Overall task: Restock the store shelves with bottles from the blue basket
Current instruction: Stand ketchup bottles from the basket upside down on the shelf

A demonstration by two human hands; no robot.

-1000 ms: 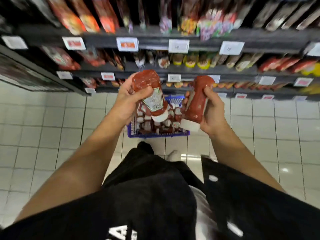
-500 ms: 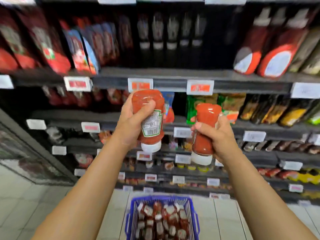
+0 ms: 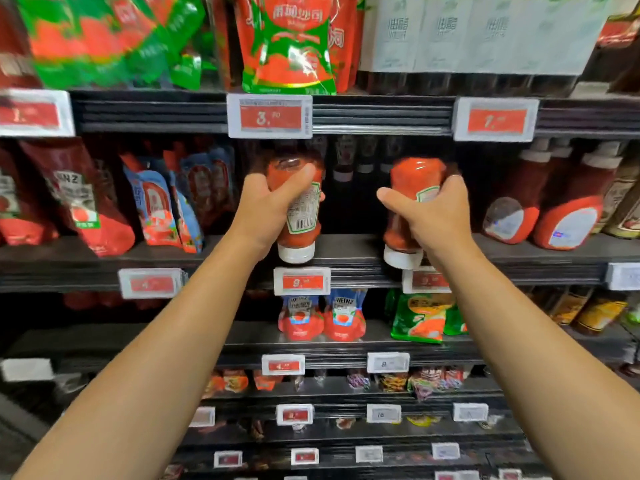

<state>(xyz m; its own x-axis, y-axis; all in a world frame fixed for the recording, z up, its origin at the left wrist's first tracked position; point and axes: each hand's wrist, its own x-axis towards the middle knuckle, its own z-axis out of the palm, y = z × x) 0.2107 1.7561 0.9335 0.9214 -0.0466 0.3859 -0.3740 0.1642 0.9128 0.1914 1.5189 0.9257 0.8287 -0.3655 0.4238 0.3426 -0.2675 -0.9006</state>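
The left hand (image 3: 263, 206) is curled round a red ketchup bottle (image 3: 298, 209), with the thumb across the front and the fingers wrapped behind it. The bottle is upside down, so its white cap (image 3: 296, 252) points down, just below the grip. The right hand (image 3: 429, 216) is curled round a second ketchup bottle (image 3: 412, 202) the same way, and its white cap (image 3: 402, 259) also points down under the grip. Both bottles are held up in front of a dark gap in the shelf (image 3: 346, 251), and the two caps hang just above the shelf's front edge. The two hands are near each other, side by side, but not touching. Right under the left grip is a red and white price tag (image 3: 302, 281). Another price tag (image 3: 427, 280) sits right under the right grip, partly hidden by the arm. To the left of the left grip stand blue and red sauce pouches (image 3: 162, 206). To the right of the right grip stand big red bottles (image 3: 564, 206) with white caps on top. Above both grips is a higher shelf with green and red pouches (image 3: 287, 46). The picture is a bit blurry.
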